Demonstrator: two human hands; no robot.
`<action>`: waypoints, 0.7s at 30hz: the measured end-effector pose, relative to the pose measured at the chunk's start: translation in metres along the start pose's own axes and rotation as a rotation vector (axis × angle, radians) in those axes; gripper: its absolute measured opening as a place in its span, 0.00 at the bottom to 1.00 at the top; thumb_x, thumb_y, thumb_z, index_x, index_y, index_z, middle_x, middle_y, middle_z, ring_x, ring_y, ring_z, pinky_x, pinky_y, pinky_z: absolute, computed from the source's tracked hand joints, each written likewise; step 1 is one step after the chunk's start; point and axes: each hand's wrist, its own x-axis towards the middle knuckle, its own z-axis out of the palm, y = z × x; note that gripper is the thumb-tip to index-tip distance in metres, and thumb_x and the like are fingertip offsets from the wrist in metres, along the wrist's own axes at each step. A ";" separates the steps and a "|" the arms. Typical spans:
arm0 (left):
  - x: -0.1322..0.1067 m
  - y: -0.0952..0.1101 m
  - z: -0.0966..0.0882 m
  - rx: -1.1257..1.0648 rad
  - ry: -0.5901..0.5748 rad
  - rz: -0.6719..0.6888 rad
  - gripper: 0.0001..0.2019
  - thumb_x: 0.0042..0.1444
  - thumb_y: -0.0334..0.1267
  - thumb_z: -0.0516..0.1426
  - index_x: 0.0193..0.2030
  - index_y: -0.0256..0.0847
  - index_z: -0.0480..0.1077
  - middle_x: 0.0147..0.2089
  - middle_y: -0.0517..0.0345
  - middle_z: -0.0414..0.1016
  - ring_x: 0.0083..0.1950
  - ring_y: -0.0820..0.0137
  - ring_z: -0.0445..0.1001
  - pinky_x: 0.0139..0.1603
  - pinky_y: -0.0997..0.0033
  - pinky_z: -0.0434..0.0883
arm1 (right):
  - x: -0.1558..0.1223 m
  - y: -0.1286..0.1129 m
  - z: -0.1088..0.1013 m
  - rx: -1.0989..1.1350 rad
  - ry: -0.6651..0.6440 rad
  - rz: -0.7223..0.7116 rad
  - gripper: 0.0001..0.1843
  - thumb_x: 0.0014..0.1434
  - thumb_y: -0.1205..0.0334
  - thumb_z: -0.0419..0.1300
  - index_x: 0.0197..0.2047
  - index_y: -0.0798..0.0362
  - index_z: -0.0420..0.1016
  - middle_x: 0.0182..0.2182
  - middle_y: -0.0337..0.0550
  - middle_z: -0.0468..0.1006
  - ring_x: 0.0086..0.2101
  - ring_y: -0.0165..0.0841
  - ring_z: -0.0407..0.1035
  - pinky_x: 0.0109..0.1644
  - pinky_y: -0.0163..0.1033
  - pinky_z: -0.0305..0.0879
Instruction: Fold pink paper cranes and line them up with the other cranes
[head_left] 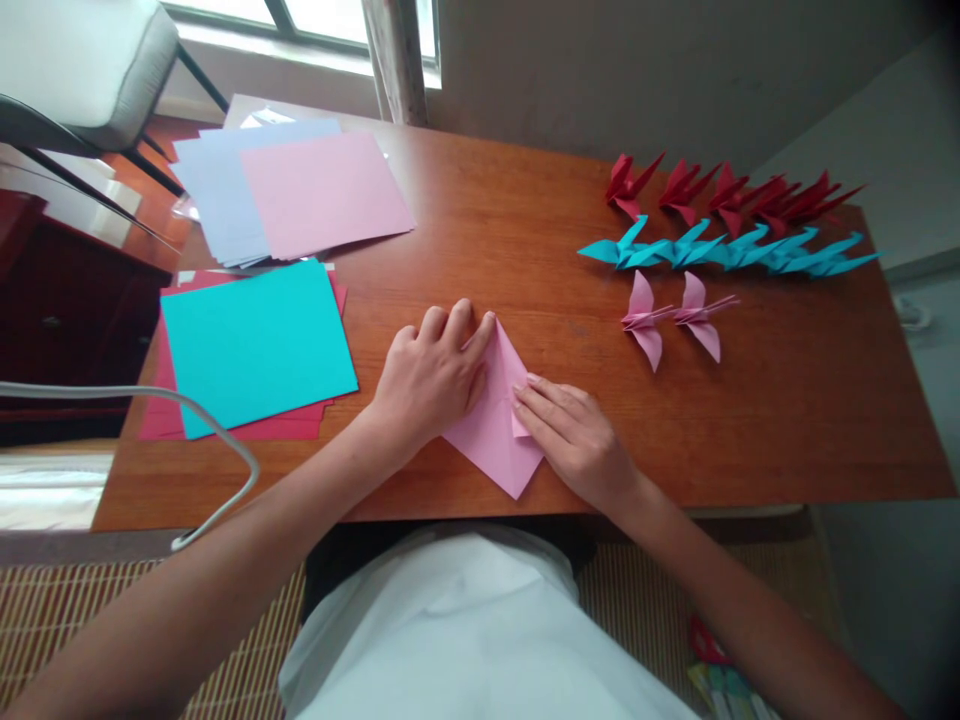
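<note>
A pink sheet of origami paper (491, 440) lies on the table in front of me, creased and partly folded, with one corner pointing at me. My left hand (435, 368) bears down on its left side with bent fingers, the index fingertip near the far corner. At the right edge, my right hand (576, 435) has its fingers pressed together on a folded-in flap. The paper's left corner is partly hidden under my left hand.
Finished paper cranes stand at the right: red (727, 195), blue (697, 248) and two pink (643, 320). Stacked blue sheets (259, 350) over red ones, and pink (330, 190) over pale sheets, lie left. A white cable (225, 430) loops over the table's left front edge.
</note>
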 end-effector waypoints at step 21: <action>-0.001 0.001 0.004 0.004 0.042 -0.003 0.27 0.68 0.41 0.48 0.73 0.39 0.61 0.69 0.35 0.65 0.59 0.46 0.67 0.42 0.52 0.69 | 0.003 0.002 0.001 -0.071 -0.021 -0.039 0.15 0.69 0.69 0.60 0.56 0.56 0.79 0.58 0.48 0.80 0.60 0.45 0.73 0.59 0.50 0.70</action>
